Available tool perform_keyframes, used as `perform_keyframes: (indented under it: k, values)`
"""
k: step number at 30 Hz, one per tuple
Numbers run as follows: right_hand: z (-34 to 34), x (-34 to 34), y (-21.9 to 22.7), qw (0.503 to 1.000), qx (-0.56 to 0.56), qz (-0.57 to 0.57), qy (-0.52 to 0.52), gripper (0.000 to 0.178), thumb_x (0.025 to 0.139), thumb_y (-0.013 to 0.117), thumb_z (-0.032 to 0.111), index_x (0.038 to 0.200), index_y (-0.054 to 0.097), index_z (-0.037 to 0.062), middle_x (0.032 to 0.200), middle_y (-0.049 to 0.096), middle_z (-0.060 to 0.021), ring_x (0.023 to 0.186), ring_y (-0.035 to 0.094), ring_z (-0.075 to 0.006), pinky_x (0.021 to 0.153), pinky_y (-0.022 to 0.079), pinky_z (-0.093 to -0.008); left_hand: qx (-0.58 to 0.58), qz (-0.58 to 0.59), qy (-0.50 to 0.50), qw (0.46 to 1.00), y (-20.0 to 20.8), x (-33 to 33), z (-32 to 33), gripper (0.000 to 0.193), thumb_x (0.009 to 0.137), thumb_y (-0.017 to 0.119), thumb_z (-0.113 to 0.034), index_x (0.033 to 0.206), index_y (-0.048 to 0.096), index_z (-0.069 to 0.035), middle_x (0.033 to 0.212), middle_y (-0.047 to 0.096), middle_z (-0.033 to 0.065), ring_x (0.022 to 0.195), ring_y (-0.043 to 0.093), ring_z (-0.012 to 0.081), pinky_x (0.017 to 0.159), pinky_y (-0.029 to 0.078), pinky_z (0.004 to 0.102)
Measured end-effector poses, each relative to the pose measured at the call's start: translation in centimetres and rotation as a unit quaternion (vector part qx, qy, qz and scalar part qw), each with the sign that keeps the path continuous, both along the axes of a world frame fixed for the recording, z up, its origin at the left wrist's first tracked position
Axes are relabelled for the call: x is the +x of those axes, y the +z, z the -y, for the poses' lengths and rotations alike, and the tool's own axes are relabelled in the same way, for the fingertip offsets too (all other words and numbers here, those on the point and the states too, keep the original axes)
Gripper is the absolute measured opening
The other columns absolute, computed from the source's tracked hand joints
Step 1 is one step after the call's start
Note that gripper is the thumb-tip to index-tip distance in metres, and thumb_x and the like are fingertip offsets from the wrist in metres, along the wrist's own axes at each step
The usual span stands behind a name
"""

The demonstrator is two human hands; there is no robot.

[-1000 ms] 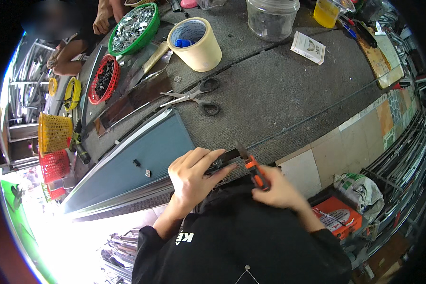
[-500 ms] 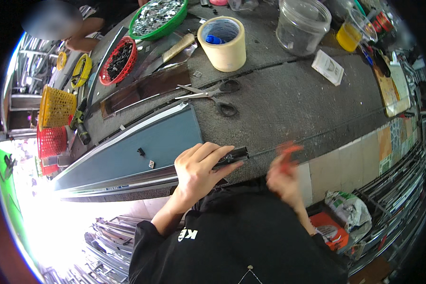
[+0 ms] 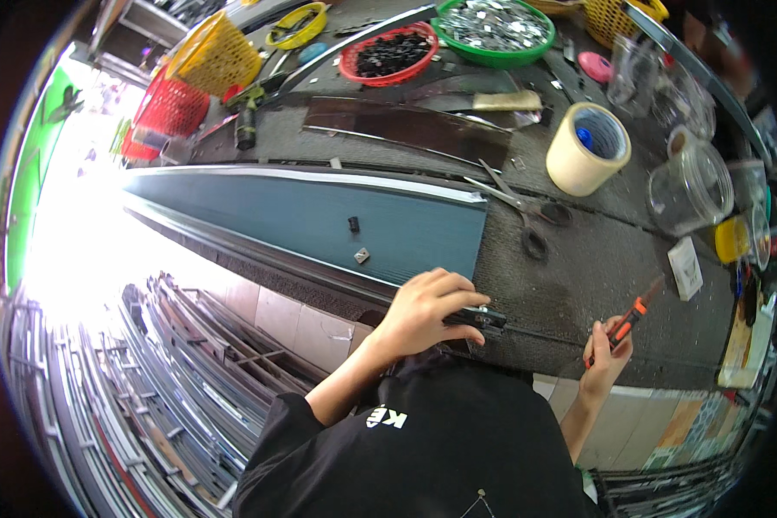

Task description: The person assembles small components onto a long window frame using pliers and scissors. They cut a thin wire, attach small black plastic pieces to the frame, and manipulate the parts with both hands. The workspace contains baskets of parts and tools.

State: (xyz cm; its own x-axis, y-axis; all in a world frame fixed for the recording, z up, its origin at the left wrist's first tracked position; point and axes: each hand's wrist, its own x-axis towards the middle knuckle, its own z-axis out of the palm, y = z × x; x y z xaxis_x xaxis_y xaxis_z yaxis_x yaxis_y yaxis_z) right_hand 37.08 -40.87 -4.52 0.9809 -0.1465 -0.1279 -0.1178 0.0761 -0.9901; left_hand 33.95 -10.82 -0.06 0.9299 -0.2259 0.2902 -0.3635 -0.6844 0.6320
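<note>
My left hand [image 3: 432,312] is closed around the end of a long dark metal profile [image 3: 491,320], fingers over the top and thumb underneath. The profile runs off to the left along the table's near edge. To its right, my right hand [image 3: 607,356] grips a screwdriver [image 3: 628,325] with an orange-and-black handle. Its blurred tip points up and away, apart from the profile. Beyond my left hand lies a blue-grey panel [image 3: 276,203], with a small black piece [image 3: 353,224] and a small metal block [image 3: 362,255] on it. Scissors [image 3: 511,201] lie spread beside the panel.
A wide tape roll [image 3: 570,164] stands past the scissors. Farther back are a red basket [image 3: 380,81] of black parts and a green basket [image 3: 492,57] of metal pieces. A clear jar [image 3: 678,203] stands at right. Metal bars [image 3: 147,388] fill the lower left.
The view has swung left, shifting the table's things rightward in the picture. My right hand, blurred before, now shows the screwdriver clearly. My left hand keeps its hold on the profile.
</note>
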Motion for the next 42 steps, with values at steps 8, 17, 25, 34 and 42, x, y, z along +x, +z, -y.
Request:
perform_keyframes:
  k: [8,17,25,34,42]
  values:
    - [-1.3,3.8,-0.7,0.999,-0.028,-0.004,0.039,0.017,0.091,0.064,0.005,0.089,0.048,0.0081,0.071,0.042,0.0033,0.048,0.035,-0.0014,0.043,0.025,-0.0211,0.137,-0.163,0.382,0.899,1.8,-1.7,-9.4,0.029,0.076,0.080,-0.023,0.089,0.064,-0.003,0.093,0.063,0.0090,0.090,0.063,0.0268,0.078,0.050,0.0368]
    - [-6.1,7.6,1.6,0.841,-0.472,0.234,0.121,0.044,0.079,0.080,0.013,0.111,0.056,-0.0034,0.116,0.057,-0.0167,0.105,0.054,-0.0339,0.091,0.043,-0.0440,-0.023,0.001,0.384,0.923,-0.1,-0.3,-12.1,0.022,0.082,0.076,-0.016,0.084,0.062,0.001,0.092,0.059,0.0107,0.080,0.059,0.0207,0.073,0.049,0.0334]
    - [-8.8,11.0,3.1,0.777,-0.552,0.175,0.246,0.048,0.067,0.083,0.009,0.105,0.056,-0.0015,0.105,0.059,-0.0175,0.106,0.057,-0.0381,0.093,0.045,-0.0466,-0.044,-0.038,0.416,0.908,-2.2,1.4,-12.2,0.017,0.081,0.072,-0.011,0.090,0.061,-0.002,0.088,0.058,0.0126,0.081,0.061,0.0263,0.075,0.050,0.0373]
    - [-7.1,11.9,4.2,0.754,-0.588,0.089,0.279,0.031,0.059,0.078,0.013,0.078,0.056,0.0016,0.068,0.063,-0.0164,0.070,0.065,-0.0412,0.069,0.050,-0.0483,-0.566,-0.195,0.317,0.736,-0.6,0.3,-15.0,0.019,0.096,0.053,-0.008,0.111,0.061,0.001,0.102,0.061,0.0070,0.088,0.059,0.0125,0.071,0.051,0.0253]
    - [-3.5,11.0,6.6,0.874,-0.344,-0.050,0.340,0.073,0.075,0.078,-0.001,0.143,0.052,0.0069,0.098,0.065,-0.0012,0.083,0.059,-0.0111,0.081,0.048,-0.0253,-0.935,-0.085,0.077,0.334,0.2,-7.6,-21.6,0.009,0.101,0.042,-0.008,0.101,0.051,-0.006,0.084,0.041,0.0006,0.070,0.041,0.0090,0.053,0.041,0.0190]
